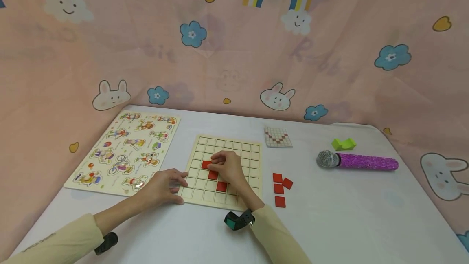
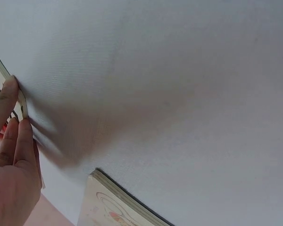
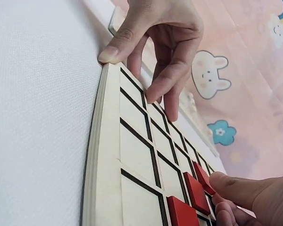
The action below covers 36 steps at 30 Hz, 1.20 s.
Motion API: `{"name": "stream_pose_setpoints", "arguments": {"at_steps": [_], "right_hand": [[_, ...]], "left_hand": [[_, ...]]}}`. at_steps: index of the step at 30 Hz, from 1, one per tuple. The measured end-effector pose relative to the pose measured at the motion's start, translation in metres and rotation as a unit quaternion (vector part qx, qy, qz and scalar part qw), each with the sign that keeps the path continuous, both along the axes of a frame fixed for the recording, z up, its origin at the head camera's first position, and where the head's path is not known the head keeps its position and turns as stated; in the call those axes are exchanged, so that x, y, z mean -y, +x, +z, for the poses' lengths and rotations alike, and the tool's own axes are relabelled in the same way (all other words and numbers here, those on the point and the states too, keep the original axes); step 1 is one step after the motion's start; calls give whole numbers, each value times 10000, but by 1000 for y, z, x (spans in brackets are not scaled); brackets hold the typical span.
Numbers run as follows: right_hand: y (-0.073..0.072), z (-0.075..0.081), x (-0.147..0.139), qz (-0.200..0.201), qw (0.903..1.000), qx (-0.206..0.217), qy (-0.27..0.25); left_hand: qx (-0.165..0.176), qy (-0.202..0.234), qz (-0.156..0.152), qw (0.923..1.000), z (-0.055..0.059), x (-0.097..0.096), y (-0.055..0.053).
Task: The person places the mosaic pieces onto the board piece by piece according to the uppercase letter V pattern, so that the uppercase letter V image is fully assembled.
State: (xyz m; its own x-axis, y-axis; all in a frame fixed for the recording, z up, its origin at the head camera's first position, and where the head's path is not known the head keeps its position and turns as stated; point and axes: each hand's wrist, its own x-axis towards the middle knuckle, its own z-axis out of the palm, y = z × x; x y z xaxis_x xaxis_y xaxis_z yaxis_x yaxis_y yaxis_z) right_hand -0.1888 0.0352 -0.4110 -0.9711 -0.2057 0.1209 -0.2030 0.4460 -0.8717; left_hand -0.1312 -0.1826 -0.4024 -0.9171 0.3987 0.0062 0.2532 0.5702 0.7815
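A pale wooden grid board (image 1: 198, 194) lies on the table with three red square tiles set diagonally on it. At its near left corner my left hand (image 1: 166, 186) holds the edge; the thumb is on the near side and the fingers along the left side. My right hand (image 1: 229, 168) reaches over the board and pinches the uppermost red tile (image 1: 205, 164) between thumb and fingers. Just below it sit the middle red tile (image 3: 195, 192) and the lowest red tile (image 1: 221, 186). The right wrist view shows the right thumb at the upper tile's edge.
Several loose red tiles (image 1: 280, 201) lie right of the board. Behind them is a small pattern card (image 1: 278, 137). A purple microphone (image 1: 366, 162) and a green curved block (image 1: 343, 144) are farther right. A picture puzzle board (image 1: 121, 146) lies at left.
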Motion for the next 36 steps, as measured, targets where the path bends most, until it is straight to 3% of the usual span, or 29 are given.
{"name": "stream_pose_setpoints", "arguments": {"at_steps": [21,29,36], "right_hand": [[0,2,-8,88,9998,184,-55],[4,11,-35,-94,9974,588,-410],[13,18,-79,-279,9940,826,-656]], "left_hand": [[-49,-123,48,9999,-1,-3,-2],[-45,-94,103,9999,1,-4,0],[-5,-112,182,9998,-1,-2,1]]}}
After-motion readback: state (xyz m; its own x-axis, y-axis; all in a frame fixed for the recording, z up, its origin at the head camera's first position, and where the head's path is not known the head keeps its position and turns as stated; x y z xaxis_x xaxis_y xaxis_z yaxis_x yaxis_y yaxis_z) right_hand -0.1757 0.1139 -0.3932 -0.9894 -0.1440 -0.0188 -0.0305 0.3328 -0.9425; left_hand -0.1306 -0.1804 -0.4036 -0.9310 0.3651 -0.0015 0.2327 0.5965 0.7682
